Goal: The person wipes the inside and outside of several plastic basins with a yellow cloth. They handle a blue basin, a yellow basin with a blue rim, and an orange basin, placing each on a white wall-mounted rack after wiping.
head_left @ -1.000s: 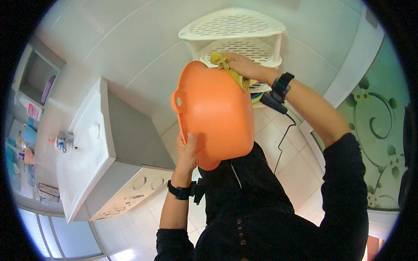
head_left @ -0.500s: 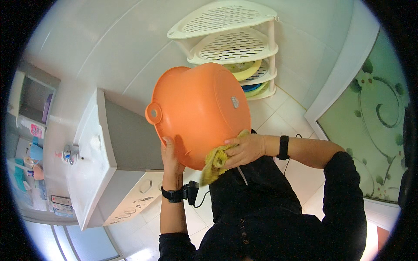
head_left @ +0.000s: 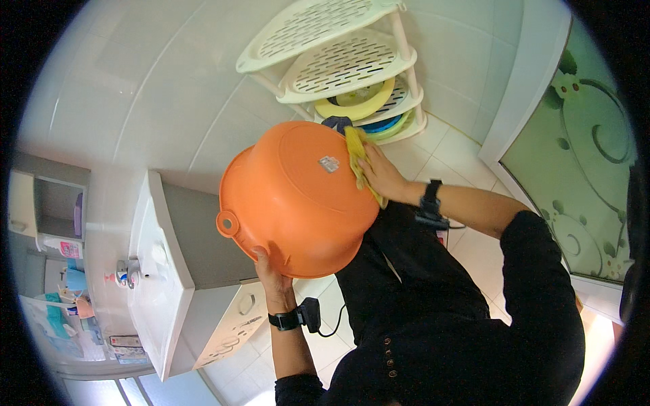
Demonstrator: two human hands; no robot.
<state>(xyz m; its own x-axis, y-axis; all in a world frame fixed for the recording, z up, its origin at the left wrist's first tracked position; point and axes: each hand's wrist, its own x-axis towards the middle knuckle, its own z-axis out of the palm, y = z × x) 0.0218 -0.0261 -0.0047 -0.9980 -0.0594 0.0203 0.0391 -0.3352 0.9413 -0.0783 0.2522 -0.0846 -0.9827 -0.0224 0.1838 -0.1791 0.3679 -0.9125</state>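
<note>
While I watch: orange basin (head_left: 298, 196) held upturned at chest height.
Left hand (head_left: 271, 271): grips the rim underneath.
Right hand (head_left: 382, 176): presses yellow cloth (head_left: 357, 152) flat.
Change: cloth moved from lower side to base edge; wiping progresses.

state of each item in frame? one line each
orange basin: upturned, bottom facing camera, held up
yellow cloth: pressed on the basin's bottom
left hand: gripping the basin's rim
right hand: holding the cloth
corner shelf rack: upright, top tiers bare, lower tiers hold dishes
</note>
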